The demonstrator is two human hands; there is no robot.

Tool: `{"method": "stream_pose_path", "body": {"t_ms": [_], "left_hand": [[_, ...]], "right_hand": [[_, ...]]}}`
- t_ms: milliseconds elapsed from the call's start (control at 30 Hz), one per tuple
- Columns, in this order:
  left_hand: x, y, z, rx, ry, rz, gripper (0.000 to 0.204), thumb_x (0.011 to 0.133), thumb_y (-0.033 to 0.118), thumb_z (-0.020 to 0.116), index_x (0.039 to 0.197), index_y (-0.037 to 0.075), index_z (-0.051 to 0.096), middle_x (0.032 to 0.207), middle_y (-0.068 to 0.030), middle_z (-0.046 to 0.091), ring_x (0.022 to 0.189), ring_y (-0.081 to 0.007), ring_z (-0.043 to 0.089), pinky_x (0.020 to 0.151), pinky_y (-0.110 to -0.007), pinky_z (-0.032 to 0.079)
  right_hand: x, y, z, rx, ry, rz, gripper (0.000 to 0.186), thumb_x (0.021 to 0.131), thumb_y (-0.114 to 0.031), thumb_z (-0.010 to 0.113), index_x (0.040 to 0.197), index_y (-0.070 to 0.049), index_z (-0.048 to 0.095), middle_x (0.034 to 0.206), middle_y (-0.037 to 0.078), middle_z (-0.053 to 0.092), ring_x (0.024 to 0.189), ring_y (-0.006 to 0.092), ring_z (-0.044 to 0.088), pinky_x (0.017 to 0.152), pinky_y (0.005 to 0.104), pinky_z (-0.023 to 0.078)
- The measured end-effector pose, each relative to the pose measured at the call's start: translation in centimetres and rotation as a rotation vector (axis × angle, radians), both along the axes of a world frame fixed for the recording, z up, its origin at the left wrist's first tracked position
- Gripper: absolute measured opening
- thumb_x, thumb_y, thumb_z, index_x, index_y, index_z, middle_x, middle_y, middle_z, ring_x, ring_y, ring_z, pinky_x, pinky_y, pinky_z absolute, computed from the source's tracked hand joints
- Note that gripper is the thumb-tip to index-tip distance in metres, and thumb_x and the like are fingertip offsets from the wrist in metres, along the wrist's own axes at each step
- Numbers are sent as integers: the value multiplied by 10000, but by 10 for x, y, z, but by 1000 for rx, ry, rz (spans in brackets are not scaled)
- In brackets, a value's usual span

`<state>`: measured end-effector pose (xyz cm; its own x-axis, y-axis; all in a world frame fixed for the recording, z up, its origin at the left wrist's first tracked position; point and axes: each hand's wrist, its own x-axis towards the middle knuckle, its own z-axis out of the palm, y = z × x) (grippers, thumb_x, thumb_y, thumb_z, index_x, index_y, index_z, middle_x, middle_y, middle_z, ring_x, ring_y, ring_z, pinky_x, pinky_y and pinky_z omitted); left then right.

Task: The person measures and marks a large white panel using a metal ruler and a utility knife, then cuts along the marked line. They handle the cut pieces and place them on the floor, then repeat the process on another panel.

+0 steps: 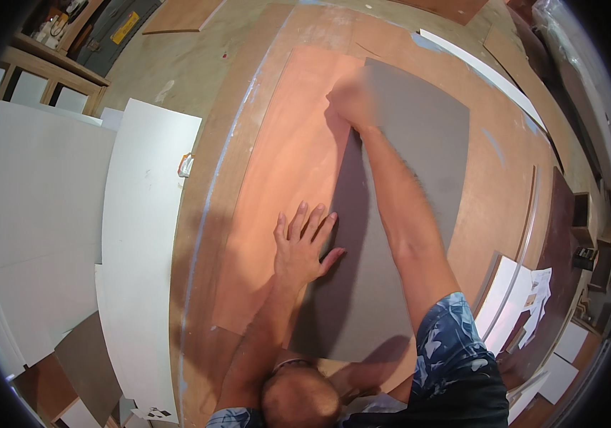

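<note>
A grey sheet [420,143] lies lengthwise over a thin, light pinkish-brown wood panel [277,157], covering its right part. My left hand [300,246] rests flat with its fingers spread, mostly on the wood panel. Its fingertips and thumb reach the sheet's left edge. My right arm stretches across the sheet to its far left corner. There my right hand [352,100] is closed, pressed down at the seam between sheet and panel. Blur covers part of it, and whatever its fingers hold is hidden.
Beneath both lies a large brown board [502,192] with blue streaks. Long white panels [145,250] stand at the left. A white strip [487,78] runs along the far right edge. Papers [536,296] and a white board [509,285] lie at the right. A grey case [109,39] is far left.
</note>
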<state>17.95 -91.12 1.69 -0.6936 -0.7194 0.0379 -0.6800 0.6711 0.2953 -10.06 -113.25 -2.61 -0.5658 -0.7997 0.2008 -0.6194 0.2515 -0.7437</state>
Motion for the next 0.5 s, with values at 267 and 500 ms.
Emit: {"method": "stream_pose_path", "body": {"t_ms": [267,500], "left_hand": [[6,6,-6,-59,4,3,739,930,615,624,1570,290,449,1651,-16,368,1546,-284,257,1224,-627,147],[-1,21,-14,-66,40,7,826,973,619,565,1611,137,359,1666,-60,347,1568,-270,222,1250,-599,128]], "right_hand": [[-129,136,10,-111,-512,-50,250,968,-251,706,1071,-29,655,844,57,705,729,131,665,613,291,515],[-227,452,35,320,585,-299,916,865,-160,713,1572,118,203,1314,406,545,1108,541,610,930,514,523]]}}
